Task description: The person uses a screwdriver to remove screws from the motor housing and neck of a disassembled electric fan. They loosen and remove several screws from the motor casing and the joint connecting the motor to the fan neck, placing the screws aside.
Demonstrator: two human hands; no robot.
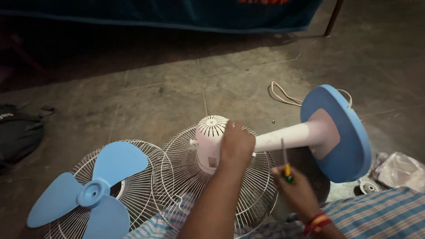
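Scene: table fan laid on its side on a grey tiled floor, seen from above the hands.
Motor housing (210, 142): white, vented cap up, directly under and left of the left hand (236, 145); rear wire guard (181, 180) beneath it.
Long axis: white stand pole (288, 136) running from the housing rightward and slightly up to the blue round base (341, 132), which stands on edge, right of and beyond the right hand (296, 191).
Nearer hand: left, already on the housing; right just below the pole, apart from it.
Left hand: clamped over the housing's right side, forearm reaching straight out from the body.
Right hand: closed around a yellow-and-green-handled screwdriver (284, 162), shaft pointing up toward the pole; red thread bands at the wrist.
Left of both hands: blue three-blade propeller (87, 195) resting on the front wire guard (138, 178), touching the rear guard.
Beyond the hands: loose white cord (283, 95) on the floor.
Far right: crumpled plastic bag (401, 171).
Far left: black bag (6, 134).
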